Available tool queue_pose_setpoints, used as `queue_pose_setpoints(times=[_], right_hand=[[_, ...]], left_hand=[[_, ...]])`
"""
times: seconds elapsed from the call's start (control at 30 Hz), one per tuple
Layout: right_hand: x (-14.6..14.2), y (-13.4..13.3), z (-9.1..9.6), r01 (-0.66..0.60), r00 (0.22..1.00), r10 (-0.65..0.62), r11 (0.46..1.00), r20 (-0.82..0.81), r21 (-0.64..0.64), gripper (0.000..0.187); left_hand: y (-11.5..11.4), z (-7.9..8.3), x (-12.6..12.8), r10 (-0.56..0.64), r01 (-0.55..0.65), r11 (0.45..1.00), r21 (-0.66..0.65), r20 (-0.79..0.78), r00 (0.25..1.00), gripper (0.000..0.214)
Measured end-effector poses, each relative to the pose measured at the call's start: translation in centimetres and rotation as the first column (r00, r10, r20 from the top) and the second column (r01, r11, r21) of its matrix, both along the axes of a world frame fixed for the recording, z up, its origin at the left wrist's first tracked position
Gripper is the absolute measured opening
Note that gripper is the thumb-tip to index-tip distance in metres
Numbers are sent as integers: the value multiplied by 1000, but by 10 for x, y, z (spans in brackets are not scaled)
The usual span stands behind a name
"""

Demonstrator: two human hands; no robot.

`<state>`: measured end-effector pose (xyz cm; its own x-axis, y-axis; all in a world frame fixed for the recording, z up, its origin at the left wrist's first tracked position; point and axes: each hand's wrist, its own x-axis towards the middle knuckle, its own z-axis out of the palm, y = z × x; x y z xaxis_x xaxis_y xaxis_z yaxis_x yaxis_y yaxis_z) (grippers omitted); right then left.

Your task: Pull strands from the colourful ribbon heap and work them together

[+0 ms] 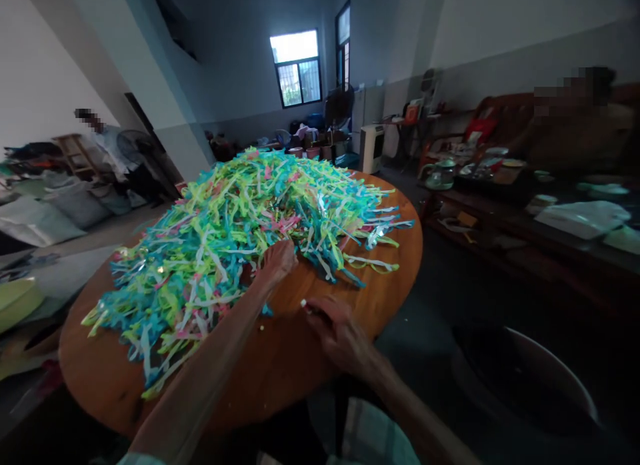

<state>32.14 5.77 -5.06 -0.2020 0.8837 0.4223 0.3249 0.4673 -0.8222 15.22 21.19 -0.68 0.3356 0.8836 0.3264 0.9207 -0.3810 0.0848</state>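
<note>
A large heap of thin ribbon streamers (240, 211) in blue, yellow-green, white and pink covers much of a round wooden table (300, 371). My left hand (280, 259) reaches to the near edge of the heap, its fingers curled closed against the strips. What it grips there is hidden. Lower and to the right, my right hand (335, 326) is held over the bare wood, thumb and fingers pinched on a small white piece (303, 303). A small pale bit (261, 327) and a blue scrap (267, 310) lie on the table between my forearms.
A dark round tub (525, 378) stands on the floor at the lower right. To the right is a low table with a glass teapot (440, 175), and a person sits behind it. Another person (113, 148) stands at the far left near white sacks (40, 218). A yellow basin (20, 301) is at left.
</note>
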Motion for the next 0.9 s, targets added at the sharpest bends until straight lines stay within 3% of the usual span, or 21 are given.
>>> queue_pose_setpoints(times=[0.1, 0.2, 0.33, 0.43, 0.67, 0.9], right_hand=[[10, 8, 4, -79, 967, 39, 985, -251, -154, 15], [15, 16, 7, -223, 889, 71, 930, -452, -294, 21], [15, 19, 6, -311, 811, 77, 896, -580, -316, 26], [13, 18, 3, -348, 797, 110, 888, -593, -302, 28], [9, 13, 2, -292, 847, 66, 887, -528, -357, 35], [7, 9, -1, -262, 890, 95, 907, -445, -330, 35]], left_hand=[[-15, 6, -9, -68, 68, 997, -22, 33, 997, 4], [-49, 12, -18, -156, 162, 985, -61, 83, 984, 11], [-102, 13, -25, -309, 332, 941, -64, 238, 921, 15], [-127, 12, -25, -366, 406, 912, -57, 334, 869, 17], [-136, 11, -28, -366, 394, 916, -79, 240, 899, 23], [-137, 2, -35, -345, 356, 930, -92, 118, 931, 26]])
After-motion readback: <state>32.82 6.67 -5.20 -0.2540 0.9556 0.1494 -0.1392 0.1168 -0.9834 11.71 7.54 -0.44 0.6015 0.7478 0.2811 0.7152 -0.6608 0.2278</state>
